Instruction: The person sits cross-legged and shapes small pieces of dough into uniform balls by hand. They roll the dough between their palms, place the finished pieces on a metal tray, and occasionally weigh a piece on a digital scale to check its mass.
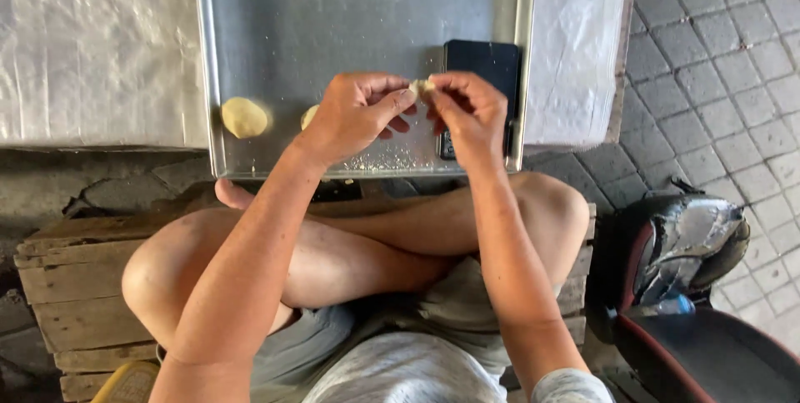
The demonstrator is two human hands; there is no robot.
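Head camera, looking down: a seated, cross-legged person's left hand (354, 115) and right hand (468, 111) together pinch a small piece of dough (421, 86) above a metal tray (333, 3). A flattened dough disc (244, 117) lies at the tray's near left; a dark phone (483, 65) at its right.

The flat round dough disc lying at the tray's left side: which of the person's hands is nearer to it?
Left. The left hand is just right of the dough disc, above the metal tray. The right hand is farther right, and both hands pinch a small dough piece.
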